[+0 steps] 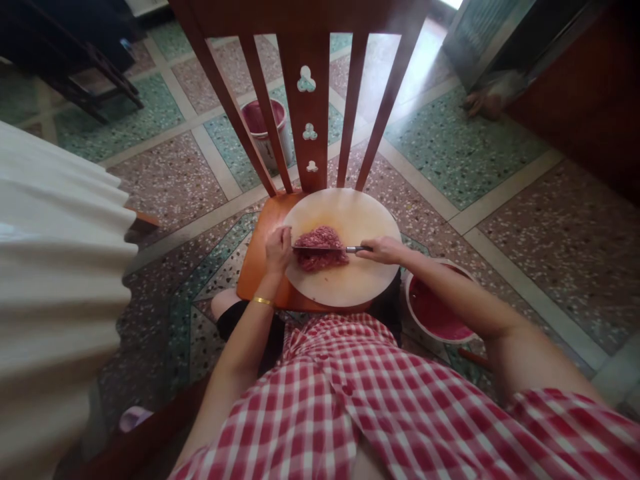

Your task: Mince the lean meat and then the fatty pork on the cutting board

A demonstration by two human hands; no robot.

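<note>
A round, pale cutting board [345,287] rests on the orange-brown seat of a wooden chair [260,247]. On its left half lies a heap of red minced meat [320,237]. A knife [357,249] stretches sideways across the heap, its dark blade pressed to the meat. My right hand [383,250] is closed around the knife's handle at the right. At the board's left edge, my left hand [279,250] is curled closed at the blade's far end; its fingertips are partly hidden.
The slatted chair back [303,113] rises just beyond the board. A bucket [273,143] stands behind it, and a red-lined bucket [440,307] sits by my right forearm. Pleated cream cloth [60,280] hangs at the left. Terrazzo floor [445,153] surrounds the chair.
</note>
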